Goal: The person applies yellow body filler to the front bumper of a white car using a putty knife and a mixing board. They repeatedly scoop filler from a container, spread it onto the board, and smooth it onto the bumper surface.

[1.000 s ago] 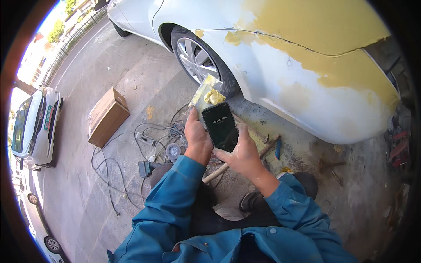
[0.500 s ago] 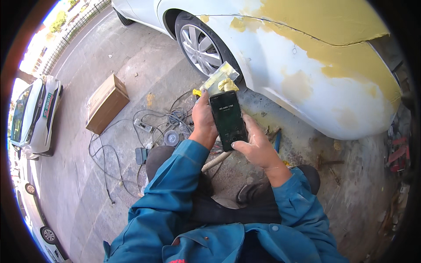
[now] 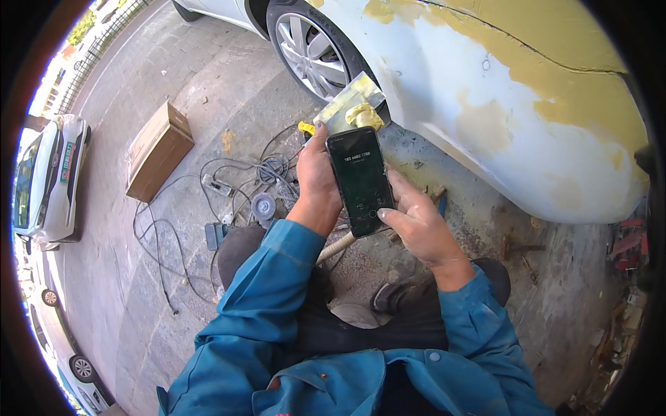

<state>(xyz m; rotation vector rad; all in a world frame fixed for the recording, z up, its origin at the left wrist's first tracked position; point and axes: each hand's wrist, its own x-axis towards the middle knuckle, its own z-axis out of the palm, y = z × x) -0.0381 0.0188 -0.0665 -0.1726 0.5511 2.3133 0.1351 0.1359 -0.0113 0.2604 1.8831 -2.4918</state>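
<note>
My left hand [image 3: 316, 179] is closed round the left side of a black phone [image 3: 359, 180], whose dark screen shows a call display. A pale board [image 3: 342, 109] with a lump of yellow putty [image 3: 362, 117] sticks out beyond the phone's top, at my left fingertips, apparently held with it. A small yellow piece [image 3: 306, 128] shows by my left thumb. My right hand [image 3: 416, 222] grips the phone's right side, its thumb over the lower screen.
A white car panel [image 3: 479, 125] with yellow filler patches and a wheel [image 3: 309, 55] are in front. On the ground lie a cardboard box [image 3: 156, 152], tangled cables [image 3: 159, 263], a round grey tool [image 3: 263, 206] and red items [image 3: 628, 246]. Parked cars [image 3: 52, 180] stand left.
The phone, board and both hands have moved up and slightly right in the picture. My right thumb now reaches further over the screen's lower part. The yellow piece by my left thumb has come into view.
</note>
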